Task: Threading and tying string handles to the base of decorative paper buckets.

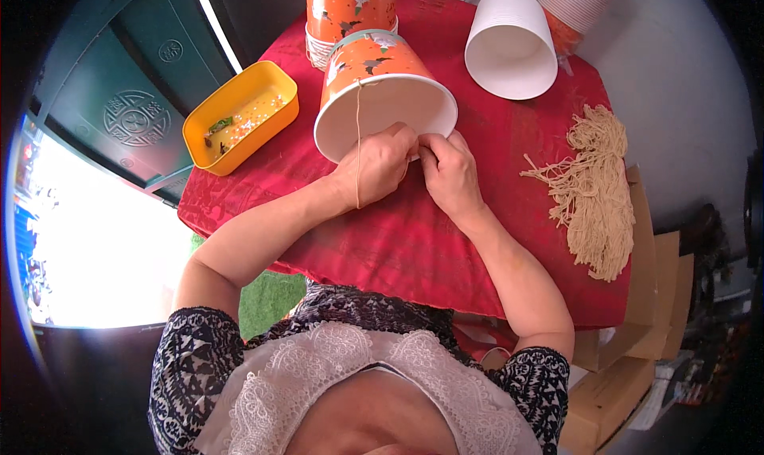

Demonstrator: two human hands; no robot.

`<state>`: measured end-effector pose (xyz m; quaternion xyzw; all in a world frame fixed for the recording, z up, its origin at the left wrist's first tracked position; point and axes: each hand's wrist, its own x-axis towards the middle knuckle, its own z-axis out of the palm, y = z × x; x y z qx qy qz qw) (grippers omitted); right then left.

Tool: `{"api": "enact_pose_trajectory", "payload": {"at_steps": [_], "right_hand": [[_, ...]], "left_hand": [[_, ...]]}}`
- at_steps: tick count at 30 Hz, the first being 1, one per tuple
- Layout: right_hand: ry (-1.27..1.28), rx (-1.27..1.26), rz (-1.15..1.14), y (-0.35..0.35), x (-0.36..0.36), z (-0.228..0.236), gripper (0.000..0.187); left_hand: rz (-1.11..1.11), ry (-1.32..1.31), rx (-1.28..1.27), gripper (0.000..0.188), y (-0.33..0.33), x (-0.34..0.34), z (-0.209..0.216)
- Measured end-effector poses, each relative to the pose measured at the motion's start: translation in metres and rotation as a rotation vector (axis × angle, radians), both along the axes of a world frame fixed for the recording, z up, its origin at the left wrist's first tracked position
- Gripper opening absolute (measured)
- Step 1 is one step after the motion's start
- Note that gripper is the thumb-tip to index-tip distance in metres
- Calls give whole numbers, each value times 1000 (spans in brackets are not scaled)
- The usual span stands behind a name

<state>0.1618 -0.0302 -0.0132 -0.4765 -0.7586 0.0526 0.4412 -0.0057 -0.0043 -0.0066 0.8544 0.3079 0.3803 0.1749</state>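
Observation:
An orange patterned paper bucket [376, 61] lies tipped on the red cloth, its white mouth facing me. A thin beige string [359, 137] is tied at the top of its rim and hangs across the opening, over my left wrist. My left hand [380, 162] is closed in a pinch at the near rim, with a bit of string showing under its fingers. Against it, my right hand [452, 173] is closed too, thumb and fingers pinched at the same part of the rim. The fingertips largely hide the spot where the string meets the bucket.
A stack of orange buckets [350, 13] stands behind. At left sits a yellow tray [241, 117] with small bits inside. A white bucket [511, 45] lies at the back right, near more stacked buckets [577, 9]. A bundle of beige strings [593, 192] lies right; cardboard boxes [613, 391] stand below.

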Motion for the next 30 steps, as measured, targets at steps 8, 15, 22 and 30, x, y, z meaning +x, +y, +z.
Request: {"api": "enact_pose_trajectory", "payload": {"at_steps": [8,15,22,30], "right_hand": [[20,-12,16,2,1,-4,13],[26,-22,19,3,3,-7,18],[57,-18,63,6,5,-8,21],[75,-107,117,4,7,-5,21]], "left_hand": [[101,182,193,21,1,1,-7],[202,237,192,16,-1,3,-9],[137,54,155,14,3,0,-8],[91,59,89,15,0,-2,-4]]}}
